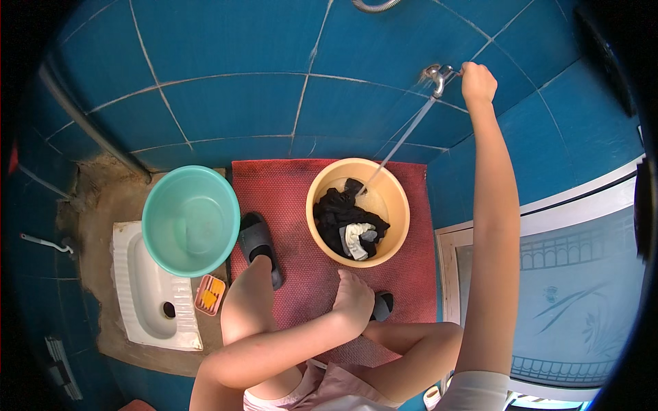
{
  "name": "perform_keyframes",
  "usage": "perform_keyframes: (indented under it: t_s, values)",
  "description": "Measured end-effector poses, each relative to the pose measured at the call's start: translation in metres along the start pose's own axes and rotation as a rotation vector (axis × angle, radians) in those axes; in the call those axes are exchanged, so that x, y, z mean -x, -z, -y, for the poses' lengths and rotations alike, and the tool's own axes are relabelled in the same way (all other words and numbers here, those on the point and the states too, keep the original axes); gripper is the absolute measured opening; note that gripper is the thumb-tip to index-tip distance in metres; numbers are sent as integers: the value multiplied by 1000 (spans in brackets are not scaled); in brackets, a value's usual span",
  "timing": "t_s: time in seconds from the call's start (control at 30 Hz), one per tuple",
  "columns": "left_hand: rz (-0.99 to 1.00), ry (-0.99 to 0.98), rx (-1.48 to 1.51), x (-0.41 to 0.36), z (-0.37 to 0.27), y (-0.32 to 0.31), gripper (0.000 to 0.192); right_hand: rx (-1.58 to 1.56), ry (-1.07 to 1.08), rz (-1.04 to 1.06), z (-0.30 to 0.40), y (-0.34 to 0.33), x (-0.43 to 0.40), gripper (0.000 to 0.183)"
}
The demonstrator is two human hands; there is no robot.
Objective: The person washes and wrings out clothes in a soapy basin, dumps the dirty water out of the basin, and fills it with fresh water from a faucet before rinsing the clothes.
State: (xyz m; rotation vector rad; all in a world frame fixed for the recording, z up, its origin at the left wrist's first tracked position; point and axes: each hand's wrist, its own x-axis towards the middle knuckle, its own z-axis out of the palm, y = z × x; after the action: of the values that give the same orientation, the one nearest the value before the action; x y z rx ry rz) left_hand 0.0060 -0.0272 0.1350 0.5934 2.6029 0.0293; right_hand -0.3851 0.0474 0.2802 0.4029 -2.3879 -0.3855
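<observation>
My right hand [478, 82] is at the handle of a metal wall tap [438, 81], its fingers closed on it. A stream of water falls from the tap into a yellow plastic basin [401, 226]. Wet black clothes [336, 210] and a white and grey cloth piece [355, 240] lie in that basin. Just below the basin, near my knee, my left hand [354, 298] hangs with nothing seen in it; its fingers are bent loosely and the palm is hidden.
A turquoise basin [191, 221] stands at the left over the edge of a white squat toilet [154, 308]. Beside it lies a pink soap dish [210, 294] with yellow soap. A red mat [288, 205] covers the floor. At the right is a frosted glass door [570, 303].
</observation>
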Motion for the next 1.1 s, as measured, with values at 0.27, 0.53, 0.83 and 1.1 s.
perform_keyframes:
  t_s: [0.27, 0.53, 0.83, 1.1]
  values:
    - [14, 11, 5, -1, -1, -1, 36, 0, -1, 8, 0, -2, -1, 14]
    - [26, 10, 14, -2, -1, -2, 38, 13, 10, 5, 0, -4, -2, 13]
    - [-9, -11, -20, -3, -4, -6, 34, 15, 23, -20, 8, 5, 8, 15]
    - [36, -6, 11, -8, 2, -4, 28, -891, -177, 107, 116, -51, 243, 40]
